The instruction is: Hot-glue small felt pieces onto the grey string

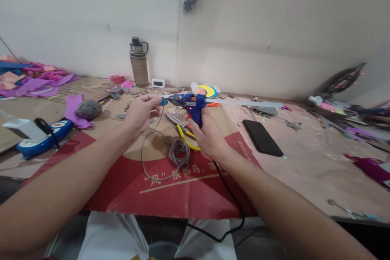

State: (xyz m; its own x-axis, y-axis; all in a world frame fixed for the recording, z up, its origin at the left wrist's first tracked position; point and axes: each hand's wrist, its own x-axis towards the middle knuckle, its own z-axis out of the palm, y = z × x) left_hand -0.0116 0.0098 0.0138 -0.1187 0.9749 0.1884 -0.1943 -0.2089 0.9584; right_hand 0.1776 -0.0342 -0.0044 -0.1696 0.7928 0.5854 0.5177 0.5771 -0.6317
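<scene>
My right hand (213, 138) is wrapped round the grip of a blue hot glue gun (195, 107) with a small red light lit. A long translucent glue stick (243, 102) sticks out of its back, and the nozzle points left. My left hand (140, 114) pinches a small blue piece (164, 101) right at the nozzle; whether the two touch I cannot tell. Grey yarn (142, 150) hangs from near the left fingertips and runs down to a loose coil (179, 153) on the cardboard. Yellow-handled pliers (185, 137) lie beside the coil, partly behind my right hand.
Red and brown cardboard (128, 195) covers the table in front of me. At left lie a blue power strip (45, 140), a grey yarn ball (89, 109) and purple scraps (73, 109). A bottle (139, 65) stands by the wall; a phone (262, 138) lies right. A black cord (233, 199) trails below.
</scene>
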